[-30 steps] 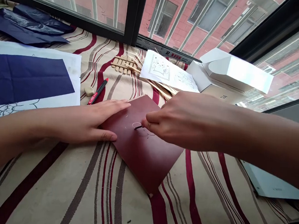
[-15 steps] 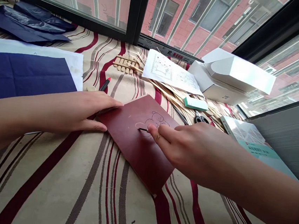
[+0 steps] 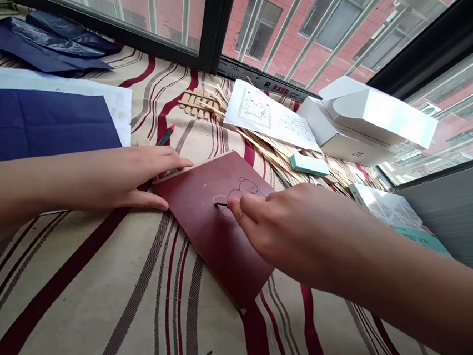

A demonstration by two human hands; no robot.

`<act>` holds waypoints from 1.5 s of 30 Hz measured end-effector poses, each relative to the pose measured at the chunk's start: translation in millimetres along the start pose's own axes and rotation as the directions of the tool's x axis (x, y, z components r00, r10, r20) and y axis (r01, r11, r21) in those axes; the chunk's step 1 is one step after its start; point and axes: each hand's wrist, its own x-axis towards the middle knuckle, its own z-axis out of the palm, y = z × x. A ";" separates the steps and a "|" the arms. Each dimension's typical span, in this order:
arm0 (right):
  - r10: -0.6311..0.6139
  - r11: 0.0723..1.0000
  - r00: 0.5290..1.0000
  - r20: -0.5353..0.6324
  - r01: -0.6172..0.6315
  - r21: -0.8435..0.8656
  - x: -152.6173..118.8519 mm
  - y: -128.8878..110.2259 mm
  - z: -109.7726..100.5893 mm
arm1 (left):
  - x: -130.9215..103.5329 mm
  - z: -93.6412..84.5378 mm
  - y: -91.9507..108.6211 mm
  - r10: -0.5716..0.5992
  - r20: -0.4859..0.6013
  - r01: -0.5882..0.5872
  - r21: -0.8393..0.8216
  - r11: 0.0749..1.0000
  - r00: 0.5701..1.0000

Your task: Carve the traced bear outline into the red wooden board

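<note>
A dark red board (image 3: 221,248) lies at an angle on the striped cloth, with thin dark outlines of a rounded figure and a few pale marks on it. My right hand (image 3: 274,217) is closed on a thin dark tool (image 3: 220,204), whose tip touches the board beside the pale curved line. Part of the drawing is hidden under this hand. At the board's left corner, my left hand (image 3: 148,177) rests with thumb and fingers apart against its edge.
Dark blue paper (image 3: 58,121) over white sheets lies left. A red-tipped pen (image 3: 166,135) is behind my left hand. Thin wooden strips, a printed sheet (image 3: 263,113), a green-and-white block (image 3: 309,164), a white box (image 3: 363,122) and a book (image 3: 388,206) stand towards the window.
My right hand and the tool have shifted slightly left along the board. The scissors behind that hand are now mostly covered. My left hand has barely moved.
</note>
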 end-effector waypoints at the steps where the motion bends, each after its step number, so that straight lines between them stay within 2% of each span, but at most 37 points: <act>1: -0.008 1.000 1.000 0.014 0.008 0.004 0.1 2.4 -1.9 | 0.0 -0.4 -0.4 0.004 0.013 -0.004 0.006 1.000 1.000; 3: 0.002 1.000 1.000 -0.003 -0.002 0.019 -1.2 6.4 1.7 | 0.1 -1.1 -2.2 0.008 0.042 -0.008 0.002 1.000 0.999; 8: 0.074 0.994 0.988 -0.135 -0.062 0.089 -5.2 6.9 17.5 | 1.1 1.7 -10.0 0.013 0.060 -0.011 -0.041 0.999 0.998; 15: 0.031 0.987 0.997 0.065 -0.040 0.153 9.3 11.8 -10.4 | 1.1 -1.0 -2.2 0.001 0.024 0.001 -0.073 0.997 1.000; 17: 0.012 0.982 0.998 0.066 -0.024 0.186 13.0 16.8 -13.0 | 1.4 -3.6 1.8 -0.020 0.026 0.022 -0.105 0.994 0.999; 21: -0.047 0.969 0.999 -0.021 0.051 0.242 17.2 25.7 -12.2 | 4.4 -5.3 4.1 -0.068 0.045 0.074 -0.141 0.987 0.997; 25: -0.096 0.986 0.995 -0.038 0.100 0.130 18.3 29.6 -11.8 | 6.6 -5.1 3.5 -0.082 0.031 0.085 -0.114 0.990 0.996; 28: -0.088 0.995 0.996 -0.026 0.090 0.047 13.6 22.0 -6.4 | 6.0 -5.4 3.2 -0.097 0.045 0.101 -0.098 0.990 0.994; 31: -0.087 0.996 0.996 -0.011 0.087 0.007 4.9 4.7 4.6 | 4.9 -4.2 0.8 -0.092 0.055 0.097 -0.095 0.991 0.994; 35: -0.044 0.999 0.996 -0.078 0.043 -0.016 -1.5 -9.7 16.8 | 4.6 -0.8 -5.0 -0.080 0.050 0.084 -0.092 0.992 0.996; 37: -0.013 0.999 0.997 -0.081 0.015 0.033 1.4 -3.9 14.9 | 4.6 0.1 -7.0 -0.073 0.042 0.077 -0.089 0.993 0.996; 40: -0.023 0.991 0.998 -0.064 0.031 0.133 10.8 17.8 1.5 | 4.9 0.0 -7.6 -0.074 0.042 0.077 -0.084 0.993 0.996; 43: -0.118 0.990 0.992 -0.051 0.121 0.073 17.5 34.0 -12.0 | 5.9 0.3 -8.1 -0.091 0.060 0.096 -0.083 0.992 0.994; 45: -0.137 0.990 0.990 -0.025 0.137 0.020 16.9 32.1 -13.6 | 6.7 1.2 -9.0 -0.083 0.049 0.087 -0.089 0.992 0.995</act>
